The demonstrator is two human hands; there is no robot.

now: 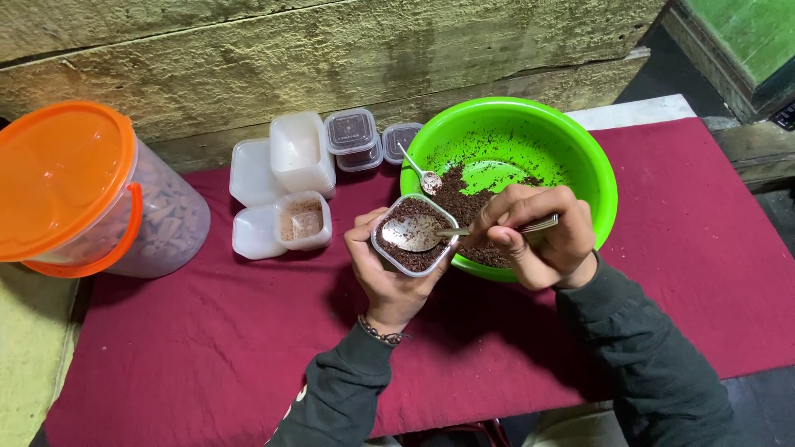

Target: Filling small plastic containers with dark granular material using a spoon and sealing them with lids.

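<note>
Left hand (389, 273) wrapped around a small tub (412, 235), held just over the near rim of the green bowl (596, 178), likely so spills drop back in. Right hand (542, 236) pinching a spoon (418, 233) by the handle, scoop flat on the dark crumbly mix, seemingly pressing it level with the tub's rim. Second spoon (426, 175) resting inside the bowl, handle against the far wall. Along the cloth's (207, 348) far edge: two filled tubs (358, 136), a stack of empties (302, 153), one open tub with pale powder (303, 220). Orange-lidded bucket (83, 194) at the left edge, well apart.
</note>
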